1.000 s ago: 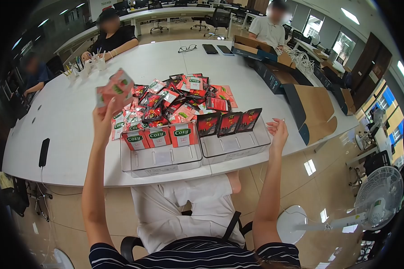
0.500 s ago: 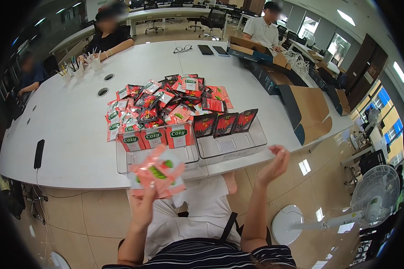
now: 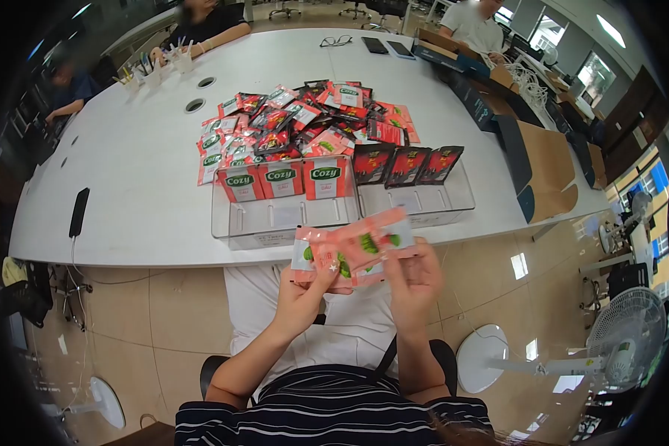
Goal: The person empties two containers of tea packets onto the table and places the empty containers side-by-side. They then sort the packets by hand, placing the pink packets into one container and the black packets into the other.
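Note:
My left hand (image 3: 302, 299) grips several pink and white sachets (image 3: 312, 256), fanned in front of the table edge. My right hand (image 3: 415, 279) is closed on the right end of a pink sachet (image 3: 372, 236) that overlaps them. Behind, a clear tray (image 3: 275, 217) holds a row of upright red and white Cozy sachets (image 3: 281, 178). A second clear tray (image 3: 442, 202), to its right, has a row of upright black and red sachets (image 3: 406, 165). Beyond the trays lies a loose heap of mixed sachets (image 3: 290, 123).
Open cardboard boxes (image 3: 539, 160) and white cables (image 3: 524, 85) are at the right. Glasses (image 3: 336, 41), two phones (image 3: 375, 46) and cups of pens (image 3: 150, 72) are farther back. Other people sit around the table (image 3: 141, 215). A fan (image 3: 624, 346) stands at right.
My right hand has come left and taken hold of a sachet. My left hand has shifted right and slightly up with its sachets. The camera view has tilted down, moving the table upward.

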Demonstrator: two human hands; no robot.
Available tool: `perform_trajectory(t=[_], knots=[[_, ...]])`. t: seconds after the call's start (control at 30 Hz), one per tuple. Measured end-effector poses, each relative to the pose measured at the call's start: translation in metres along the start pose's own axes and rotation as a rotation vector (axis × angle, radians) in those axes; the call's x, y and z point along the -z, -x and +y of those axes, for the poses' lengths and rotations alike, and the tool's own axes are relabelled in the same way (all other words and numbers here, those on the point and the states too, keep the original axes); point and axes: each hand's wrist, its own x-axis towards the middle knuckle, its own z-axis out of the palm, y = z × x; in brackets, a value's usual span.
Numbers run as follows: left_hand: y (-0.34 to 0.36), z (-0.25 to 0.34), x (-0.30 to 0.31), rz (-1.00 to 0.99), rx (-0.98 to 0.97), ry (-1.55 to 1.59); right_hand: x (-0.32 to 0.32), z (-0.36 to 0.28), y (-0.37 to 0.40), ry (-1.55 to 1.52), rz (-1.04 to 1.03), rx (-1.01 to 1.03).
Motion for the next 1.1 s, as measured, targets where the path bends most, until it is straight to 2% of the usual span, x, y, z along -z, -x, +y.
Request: perform_trajectory(t=[0.1, 0.2, 0.3, 0.5, 0.53, 0.63, 0.73, 0.8, 0.9, 1.0, 1.1], knots=[[0.002, 0.000, 0.002, 0.072, -0.013, -0.001, -0.004, -0.005, 0.002, -0.114, 0.152, -0.020], [0.004, -0.003, 0.005, 0.096, -0.016, 0.001, -0.001, -0.010, 0.004, 0.144, 0.238, 0.178], [0.004, -0.002, 0.004, 0.114, 0.011, 0.109, 0.007, -0.017, -0.004, 0.482, -0.025, 0.509], [0.007, -0.007, 0.002, 0.184, -0.040, 0.227, -0.008, -0.011, -0.009, 0.676, -0.163, 0.570], [0.008, -0.008, 0.004, 0.192, -0.045, 0.263, -0.009, -0.011, -0.009, 0.681, -0.170, 0.565], [0.008, -0.011, 0.012, 0.199, -0.037, 0.085, -0.012, -0.011, -0.008, 0.704, -0.193, 0.545], [0.008, -0.009, 0.015, 0.172, -0.056, 0.139, -0.015, -0.010, -0.007, 0.715, -0.200, 0.507], [0.008, -0.008, 0.012, 0.228, -0.092, 0.126, -0.020, -0.011, -0.005, 0.692, -0.179, 0.463], [0.011, -0.013, 0.012, 0.295, -0.183, 0.089, -0.029, 0.000, 0.007, 0.321, -0.005, 0.181], [0.016, -0.020, 0.015, 0.320, -0.264, 0.048, -0.020, 0.006, 0.020, 0.144, -0.170, -0.007], [0.020, -0.025, 0.019, 0.295, -0.247, -0.033, -0.030, 0.003, 0.019, 0.165, -0.210, -0.051]])
